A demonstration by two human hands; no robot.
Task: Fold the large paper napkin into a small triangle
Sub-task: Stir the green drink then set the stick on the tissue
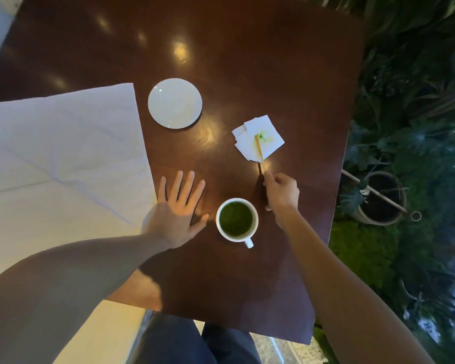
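- Large paper napkin point(61, 164): white, spread flat over the left part of the dark wooden table point(247, 61), creases crossing near its middle; its left side runs out of view and its near portion hangs past the table edge.
- Left hand point(177, 206): palm down on the table, fingers straight and spread, holding nothing; the heel of the hand sits at the napkin's right edge, the fingers on bare wood just beside it.
- White cup point(237, 219): stands just right of the left thumb, filled with dark green liquid, handle pointing toward the person.
- Right hand point(281, 191): beyond and right of the cup, fingers curled, pinching the near end of a thin wooden stick point(259, 149).
- Stick: far end lies on a small folded napkin point(258, 137), white, stained green and yellow where the tip rests.
- White saucer point(175, 103): bare, farther back, between the large napkin's right edge and the small napkin, touching neither.
- Right of the table: green foliage and a potted plant point(384, 198) on the ground.
- Near edge: the person's dark trousers point(195, 342) below the table.
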